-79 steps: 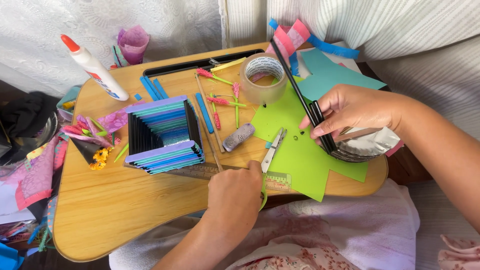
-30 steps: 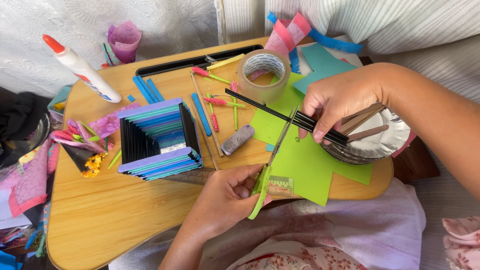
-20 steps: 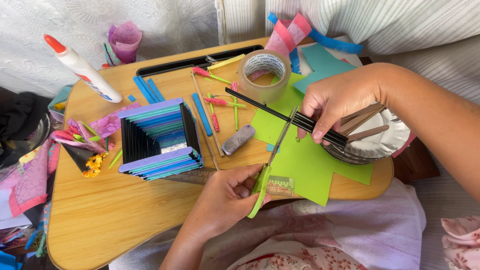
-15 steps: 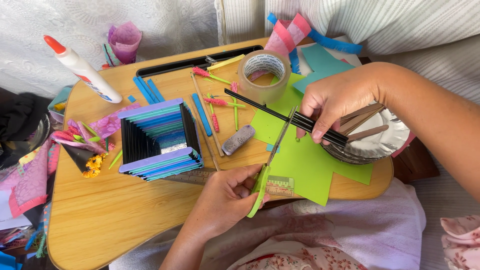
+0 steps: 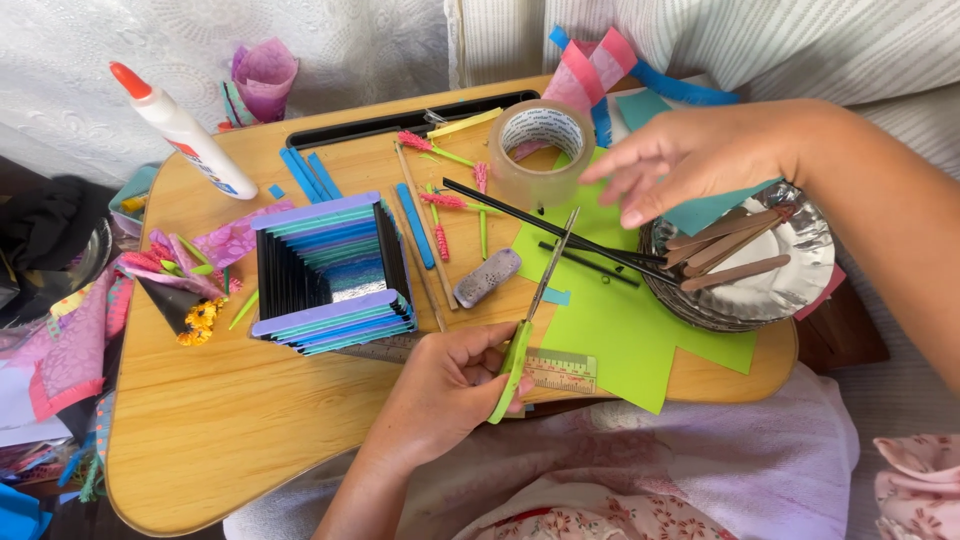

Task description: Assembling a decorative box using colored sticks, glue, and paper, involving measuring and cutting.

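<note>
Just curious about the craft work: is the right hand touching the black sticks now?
Apart. The head view shows the right hand lifted with fingers spread, green paper visible between it and the black sticks lying below.

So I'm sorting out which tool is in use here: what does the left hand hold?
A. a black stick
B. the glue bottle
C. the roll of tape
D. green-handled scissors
D: the left hand is wrapped around the green handle of the scissors, whose blades point up across the green paper, while the right hand hovers open above the black sticks.
</note>
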